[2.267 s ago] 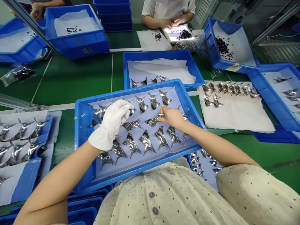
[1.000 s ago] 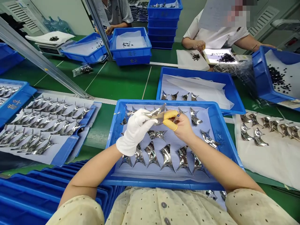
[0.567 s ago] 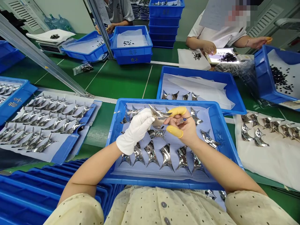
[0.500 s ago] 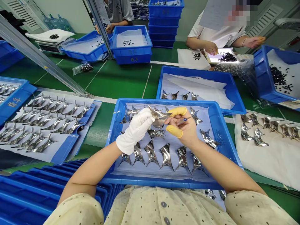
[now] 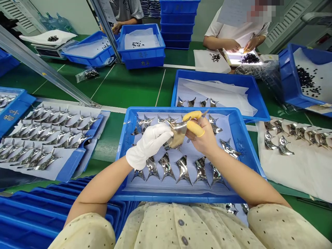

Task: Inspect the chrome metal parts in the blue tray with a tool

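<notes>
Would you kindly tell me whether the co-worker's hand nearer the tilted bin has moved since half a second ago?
Yes: the co-worker's hand has moved left in the picture, away from the tilted bin to the lit panel.

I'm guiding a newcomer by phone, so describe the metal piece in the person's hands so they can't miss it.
Start at the blue tray in the middle, just beyond the dotted shirt. Above it, find the white-gloved left hand and the right hand with yellow-covered fingers. The shiny metal piece between them is held up, while its lookalikes below rest on pale liner.
</notes>
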Motion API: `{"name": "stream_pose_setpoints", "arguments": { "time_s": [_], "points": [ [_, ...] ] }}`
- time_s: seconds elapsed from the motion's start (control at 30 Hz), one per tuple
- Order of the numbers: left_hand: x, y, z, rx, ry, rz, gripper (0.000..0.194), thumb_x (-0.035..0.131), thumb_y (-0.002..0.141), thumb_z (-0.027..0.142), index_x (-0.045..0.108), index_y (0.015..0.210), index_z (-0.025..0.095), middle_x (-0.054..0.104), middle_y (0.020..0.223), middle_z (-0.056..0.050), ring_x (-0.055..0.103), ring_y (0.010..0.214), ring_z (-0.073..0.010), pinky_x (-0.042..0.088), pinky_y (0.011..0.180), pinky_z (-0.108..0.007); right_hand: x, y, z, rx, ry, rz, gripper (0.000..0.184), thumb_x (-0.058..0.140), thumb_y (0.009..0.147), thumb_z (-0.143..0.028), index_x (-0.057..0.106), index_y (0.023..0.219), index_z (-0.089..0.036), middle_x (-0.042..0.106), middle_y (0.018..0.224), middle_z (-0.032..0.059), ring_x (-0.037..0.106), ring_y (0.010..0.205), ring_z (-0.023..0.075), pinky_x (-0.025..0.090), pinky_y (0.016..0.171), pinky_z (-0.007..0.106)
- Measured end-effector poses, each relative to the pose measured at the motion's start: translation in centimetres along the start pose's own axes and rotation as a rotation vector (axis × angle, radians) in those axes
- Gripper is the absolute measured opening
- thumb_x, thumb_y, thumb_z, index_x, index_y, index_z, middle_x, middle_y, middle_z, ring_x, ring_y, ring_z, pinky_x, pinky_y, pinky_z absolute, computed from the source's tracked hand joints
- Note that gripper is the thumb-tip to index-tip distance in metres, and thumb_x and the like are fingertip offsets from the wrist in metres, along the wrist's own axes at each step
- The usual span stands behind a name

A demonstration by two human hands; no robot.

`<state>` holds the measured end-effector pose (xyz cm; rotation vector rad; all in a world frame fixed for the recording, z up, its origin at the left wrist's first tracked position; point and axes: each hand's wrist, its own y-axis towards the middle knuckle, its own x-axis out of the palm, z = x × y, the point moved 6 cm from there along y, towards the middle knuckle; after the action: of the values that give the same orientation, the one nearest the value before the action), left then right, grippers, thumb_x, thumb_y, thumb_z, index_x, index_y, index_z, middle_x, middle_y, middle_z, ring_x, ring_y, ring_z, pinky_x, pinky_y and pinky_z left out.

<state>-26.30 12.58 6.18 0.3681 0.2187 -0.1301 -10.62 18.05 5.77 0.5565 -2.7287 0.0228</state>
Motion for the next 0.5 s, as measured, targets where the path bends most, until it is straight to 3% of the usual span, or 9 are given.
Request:
{"name": "stream_pose_setpoints", "arguments": {
  "time_s": [0.1, 0.2, 0.37, 0.43, 0.5],
  "points": [
    [0.6, -0.9, -1.2, -0.289, -0.270, 0.009, 0.066, 0.045, 0.098, 0.074, 0.072, 0.076, 0.018, 0.040, 0.045, 0.003, 0.038, 0.045, -0.0128, 0.041, 0.054, -0.032, 0.1, 0.6, 1.6, 0.229, 0.193, -0.044, 0.038, 0.089, 0.069, -0.045, 0.062, 0.082, -0.023, 0.038, 0.052, -0.0133, 0.014, 0.040, 0.0027, 0.012, 0.037, 0.019],
    [1.1, -1.5, -1.8, -0.465, -0.414, -0.007, 0.068, 0.043, 0.097, 0.076, 0.077, 0.089, 0.017, 0.039, 0.044, 0.004, 0.033, 0.042, -0.0108, 0.035, 0.049, -0.029, 0.1, 1.0, 3.0, 0.353, 0.287, -0.073, 0.036, 0.089, 0.068, -0.043, 0.063, 0.080, -0.022, 0.042, 0.051, -0.0134, 0.010, 0.040, 0.0020, 0.008, 0.035, 0.019],
    [1.9, -1.3, -1.8, -0.513, -0.440, -0.184, 0.032, 0.082, 0.082, 0.044, 0.068, 0.074, 0.017, 0.048, 0.056, 0.004, 0.035, 0.047, -0.0065, 0.022, 0.045, -0.023, 0.2, 1.1, 3.8, 0.366, 0.307, -0.119, 0.036, 0.088, 0.074, -0.047, 0.065, 0.080, -0.020, 0.047, 0.054, -0.0116, 0.012, 0.041, 0.0024, 0.009, 0.036, 0.021],
    [1.5, -1.0, -1.8, -0.513, -0.515, -0.108, 0.030, 0.083, 0.081, 0.040, 0.066, 0.075, 0.016, 0.048, 0.059, 0.004, 0.032, 0.047, -0.0051, 0.018, 0.043, -0.022, 0.4, 0.9, 3.6, 0.352, 0.281, -0.152, 0.039, 0.086, 0.076, -0.053, 0.066, 0.081, -0.020, 0.051, 0.058, -0.0097, 0.015, 0.042, 0.0022, 0.010, 0.037, 0.021],
    [0.7, -0.5, -1.6, -0.477, -0.653, 0.039, 0.029, 0.084, 0.081, 0.040, 0.067, 0.084, 0.017, 0.051, 0.065, 0.004, 0.028, 0.047, -0.0037, 0.018, 0.042, -0.021, 0.6, 0.5, 3.3, 0.350, 0.222, -0.193, 0.041, 0.081, 0.081, -0.058, 0.068, 0.083, -0.019, 0.056, 0.063, -0.0071, 0.016, 0.043, 0.0022, 0.010, 0.039, 0.022]
  ]
}}
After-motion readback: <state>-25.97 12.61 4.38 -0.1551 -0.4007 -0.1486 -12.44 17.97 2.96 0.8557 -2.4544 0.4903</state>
